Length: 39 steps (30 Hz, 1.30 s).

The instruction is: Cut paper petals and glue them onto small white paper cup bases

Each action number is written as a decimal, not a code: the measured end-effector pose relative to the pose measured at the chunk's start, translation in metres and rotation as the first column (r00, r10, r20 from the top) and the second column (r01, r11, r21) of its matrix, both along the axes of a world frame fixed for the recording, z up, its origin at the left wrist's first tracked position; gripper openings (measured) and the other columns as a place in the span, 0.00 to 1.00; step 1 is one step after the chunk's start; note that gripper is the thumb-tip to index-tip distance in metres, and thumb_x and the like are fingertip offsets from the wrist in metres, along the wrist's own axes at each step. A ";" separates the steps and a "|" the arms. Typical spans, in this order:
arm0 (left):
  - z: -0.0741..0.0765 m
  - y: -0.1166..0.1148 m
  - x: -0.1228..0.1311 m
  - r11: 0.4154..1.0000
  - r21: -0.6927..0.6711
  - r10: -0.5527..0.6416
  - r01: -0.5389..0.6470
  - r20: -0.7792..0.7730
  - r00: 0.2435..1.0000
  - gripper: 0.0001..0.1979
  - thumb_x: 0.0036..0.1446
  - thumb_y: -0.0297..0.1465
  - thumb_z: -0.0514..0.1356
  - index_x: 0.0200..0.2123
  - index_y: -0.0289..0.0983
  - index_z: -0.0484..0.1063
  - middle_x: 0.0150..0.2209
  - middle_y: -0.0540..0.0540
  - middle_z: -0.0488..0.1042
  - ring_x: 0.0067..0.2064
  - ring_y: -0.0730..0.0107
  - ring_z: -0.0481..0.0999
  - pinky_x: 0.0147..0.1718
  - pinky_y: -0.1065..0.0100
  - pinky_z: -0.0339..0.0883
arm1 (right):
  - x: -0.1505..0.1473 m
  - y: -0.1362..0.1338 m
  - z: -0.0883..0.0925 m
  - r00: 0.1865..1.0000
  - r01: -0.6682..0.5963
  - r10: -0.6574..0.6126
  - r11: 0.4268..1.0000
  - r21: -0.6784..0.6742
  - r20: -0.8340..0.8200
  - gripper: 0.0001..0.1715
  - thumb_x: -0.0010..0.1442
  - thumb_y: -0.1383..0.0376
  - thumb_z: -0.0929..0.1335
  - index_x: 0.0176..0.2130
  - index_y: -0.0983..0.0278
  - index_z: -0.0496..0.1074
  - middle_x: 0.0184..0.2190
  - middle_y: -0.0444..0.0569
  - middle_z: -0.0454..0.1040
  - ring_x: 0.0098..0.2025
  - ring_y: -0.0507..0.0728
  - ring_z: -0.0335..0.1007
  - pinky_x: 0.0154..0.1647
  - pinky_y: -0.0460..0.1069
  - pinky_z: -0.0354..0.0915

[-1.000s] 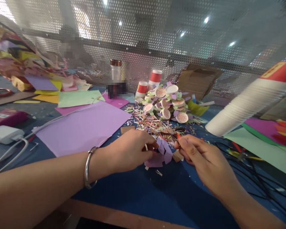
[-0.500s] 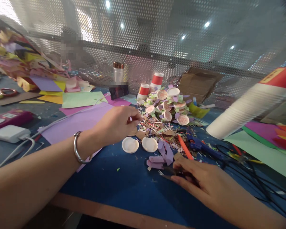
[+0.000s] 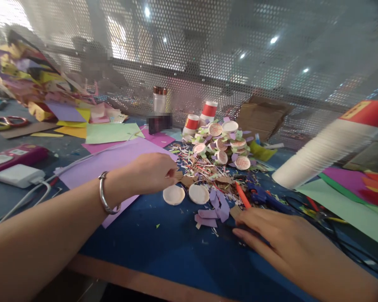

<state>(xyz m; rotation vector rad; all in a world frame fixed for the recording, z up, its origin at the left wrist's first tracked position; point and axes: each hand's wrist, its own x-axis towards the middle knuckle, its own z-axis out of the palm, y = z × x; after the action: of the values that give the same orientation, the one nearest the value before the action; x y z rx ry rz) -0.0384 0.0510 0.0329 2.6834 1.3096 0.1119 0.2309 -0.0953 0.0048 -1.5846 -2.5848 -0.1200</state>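
Note:
My left hand (image 3: pixel 149 171) has its fingers curled downward beside a small brown cardboard piece (image 3: pixel 178 176); whatever its fingertips hold, if anything, is hidden. Just in front of it lie two white paper-cup bottoms, a left disc (image 3: pixel 174 195) and a right disc (image 3: pixel 198 193). My right hand (image 3: pixel 275 233) is low over the blue table, thumb and fingers apart, with nothing visible between them. Near its fingertips are purple paper strips (image 3: pixel 219 205), a brown scrap (image 3: pixel 235 211) and an orange stick-like tool (image 3: pixel 242 195). No scissors show; the hand may cover them.
Behind the paper scraps (image 3: pixel 201 165) stands a pile of decorated cup bottoms (image 3: pixel 222 144). A tall leaning stack of paper cups (image 3: pixel 321 147) is at right, near a blue glue gun (image 3: pixel 267 197) and black cables (image 3: pixel 330 235). Purple paper (image 3: pixel 113 157) and a white charger (image 3: pixel 19 174) lie left.
My left hand has dropped lower, its fingers curling down toward the table. The dark scissors seen in my right hand no longer show, and that hand's fingers have straightened.

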 end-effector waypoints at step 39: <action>-0.035 0.021 0.030 0.971 0.097 -0.234 0.217 0.224 0.946 0.09 0.60 0.37 0.60 0.36 0.38 0.76 0.37 0.43 0.75 0.45 0.57 0.72 0.44 0.60 0.65 | 0.008 0.058 0.019 0.914 0.265 -0.182 0.944 0.195 -0.364 0.14 0.68 0.60 0.63 0.31 0.59 0.70 0.25 0.44 0.73 0.22 0.52 0.64 0.26 0.49 0.60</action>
<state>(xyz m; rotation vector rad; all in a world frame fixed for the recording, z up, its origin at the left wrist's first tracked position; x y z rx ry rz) -0.0089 0.0718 -0.0023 2.7532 0.9408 0.4401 0.2390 -0.0376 0.0237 -1.6390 -2.0383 -0.1543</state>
